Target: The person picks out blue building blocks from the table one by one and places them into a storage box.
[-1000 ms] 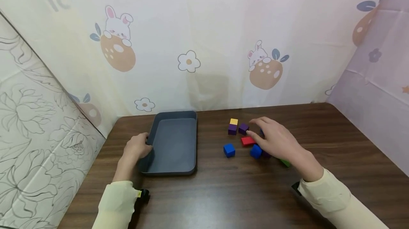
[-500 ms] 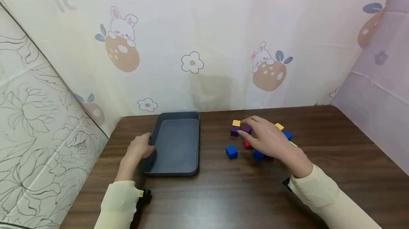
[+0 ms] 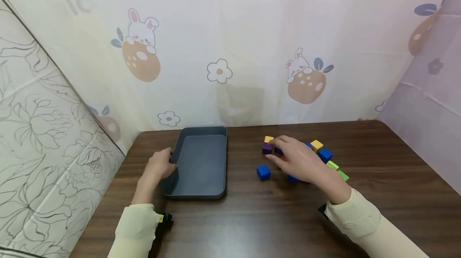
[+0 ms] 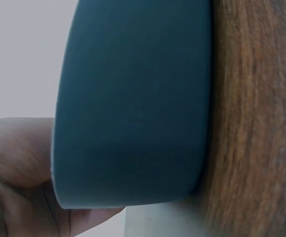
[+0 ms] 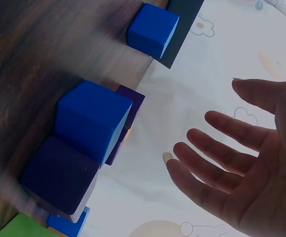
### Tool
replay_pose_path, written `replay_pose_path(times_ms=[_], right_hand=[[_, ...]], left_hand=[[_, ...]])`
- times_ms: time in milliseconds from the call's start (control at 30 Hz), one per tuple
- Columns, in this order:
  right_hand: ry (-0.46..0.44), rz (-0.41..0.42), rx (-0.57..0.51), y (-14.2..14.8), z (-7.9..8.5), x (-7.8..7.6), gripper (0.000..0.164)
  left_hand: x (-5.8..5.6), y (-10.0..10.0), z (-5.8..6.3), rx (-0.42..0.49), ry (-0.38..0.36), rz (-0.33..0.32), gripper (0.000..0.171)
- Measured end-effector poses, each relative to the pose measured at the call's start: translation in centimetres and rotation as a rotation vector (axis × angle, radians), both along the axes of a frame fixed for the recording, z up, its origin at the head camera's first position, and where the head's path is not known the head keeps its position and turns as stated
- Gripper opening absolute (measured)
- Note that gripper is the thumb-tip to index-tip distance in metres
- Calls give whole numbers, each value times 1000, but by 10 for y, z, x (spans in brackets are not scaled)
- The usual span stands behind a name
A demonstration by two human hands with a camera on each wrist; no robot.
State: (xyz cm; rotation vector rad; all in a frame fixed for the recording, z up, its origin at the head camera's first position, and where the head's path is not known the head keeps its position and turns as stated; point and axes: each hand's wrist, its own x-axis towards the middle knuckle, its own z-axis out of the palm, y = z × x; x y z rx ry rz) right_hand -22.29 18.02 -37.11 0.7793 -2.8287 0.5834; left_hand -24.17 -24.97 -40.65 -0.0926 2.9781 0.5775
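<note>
My left hand (image 3: 158,166) grips the left side of a dark grey rectangular tray (image 3: 201,166). In the left wrist view the hand (image 4: 19,158) is at the rim, behind the tray's outer wall (image 4: 133,98). My right hand (image 3: 299,160) hovers over a group of coloured blocks, fingers spread and nothing held. It partly hides a red block and a lower blue one. Left of its fingertips, a yellow block (image 3: 268,139) and a purple block (image 3: 267,149) stand together. Nearer the tray lies a single blue block (image 3: 263,173). Below the palm are another blue block (image 5: 91,118) and a purple block (image 5: 59,175).
Right of my right hand lie a yellow block (image 3: 317,145), a blue block (image 3: 325,155) and green blocks (image 3: 332,165). All rest on a brown wooden table (image 3: 252,226). A printed cloth (image 3: 245,58) hangs along its back edge.
My right hand has shifted left over the blocks, uncovering the yellow, blue and green ones on its right. The left hand stays on the tray. The head view has turned slightly left.
</note>
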Motion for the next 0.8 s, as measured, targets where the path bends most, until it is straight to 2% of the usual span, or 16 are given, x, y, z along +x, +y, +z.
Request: replay_pose_path(times_ms=[200,633,800], right_hand=[[-13,21,19,-2,1,4,45],[-14,73,40,-4,-3,10,44],[-13,84,45,-6,-5,10,43]], left_hand=[[0,-2,5,16,-8,-13,49],[-3,-1,4,22,17,-52,50],[-1,-2,3,8,10,-50,53]])
